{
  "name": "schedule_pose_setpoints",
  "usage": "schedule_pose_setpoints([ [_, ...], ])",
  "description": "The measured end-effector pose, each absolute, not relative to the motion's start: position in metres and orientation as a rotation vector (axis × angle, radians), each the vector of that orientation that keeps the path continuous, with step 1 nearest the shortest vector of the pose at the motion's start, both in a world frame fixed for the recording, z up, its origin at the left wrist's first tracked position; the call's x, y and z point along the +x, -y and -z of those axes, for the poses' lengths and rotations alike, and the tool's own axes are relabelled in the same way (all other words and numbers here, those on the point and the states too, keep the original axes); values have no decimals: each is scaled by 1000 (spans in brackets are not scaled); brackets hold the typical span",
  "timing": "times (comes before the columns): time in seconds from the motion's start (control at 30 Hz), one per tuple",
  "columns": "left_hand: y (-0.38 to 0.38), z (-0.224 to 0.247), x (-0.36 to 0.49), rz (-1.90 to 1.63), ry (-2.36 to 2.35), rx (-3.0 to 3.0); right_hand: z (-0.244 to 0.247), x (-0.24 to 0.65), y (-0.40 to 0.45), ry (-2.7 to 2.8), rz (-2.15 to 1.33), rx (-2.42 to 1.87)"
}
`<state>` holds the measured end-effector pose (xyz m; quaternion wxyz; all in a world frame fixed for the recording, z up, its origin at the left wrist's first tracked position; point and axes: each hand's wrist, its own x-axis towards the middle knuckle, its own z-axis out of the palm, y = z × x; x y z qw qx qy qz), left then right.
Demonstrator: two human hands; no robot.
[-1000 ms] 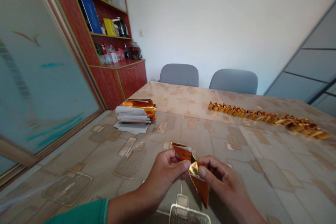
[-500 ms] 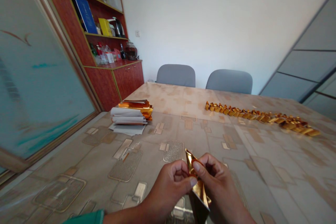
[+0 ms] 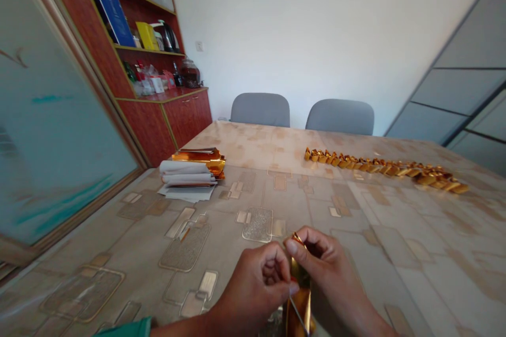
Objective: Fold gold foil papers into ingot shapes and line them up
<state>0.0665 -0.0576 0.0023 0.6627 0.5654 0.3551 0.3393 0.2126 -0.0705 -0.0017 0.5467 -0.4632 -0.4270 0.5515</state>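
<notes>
Right now, well ahead and left of the hands, a wooden cabinet (image 3: 182,121) stands behind white paper sheets (image 3: 184,176) stacked under orange-gold foil (image 3: 198,158) on the patterned surface (image 3: 118,231). Closer in, the left hand (image 3: 256,287) and right hand (image 3: 322,258) both grip a folded gold foil strip (image 3: 299,300), which hangs below them — and farther right lies a row of foil ingots (image 3: 379,168).

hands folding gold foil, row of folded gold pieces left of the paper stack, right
No: the row of folded gold pieces sits right of the paper stack, as the head view shows. The left hand and right hand do fold the foil.
</notes>
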Motion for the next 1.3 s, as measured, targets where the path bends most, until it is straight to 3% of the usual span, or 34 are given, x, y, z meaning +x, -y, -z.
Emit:
schedule_pose_setpoints([
  [0.33,52,1,67,-762,-834,1245,1,221,68,1031,-1199,-1161],
  [0.53,46,-1,66,-884,-865,1138,3,219,65,1005,-1303,-1056],
  [0.77,38,0,60,-901,-904,1011,0,228,64,1284,-919,-1141],
  [0.9,31,-9,50,-1014,-943,843,-13,245,68,2039,-223,-1009],
  [1.0,31,-14,48,-983,-935,781,-19,244,68,2303,118,-861],
  [1.3,35,-14,50,-941,-897,804,-17,240,68,2345,247,-697],
])
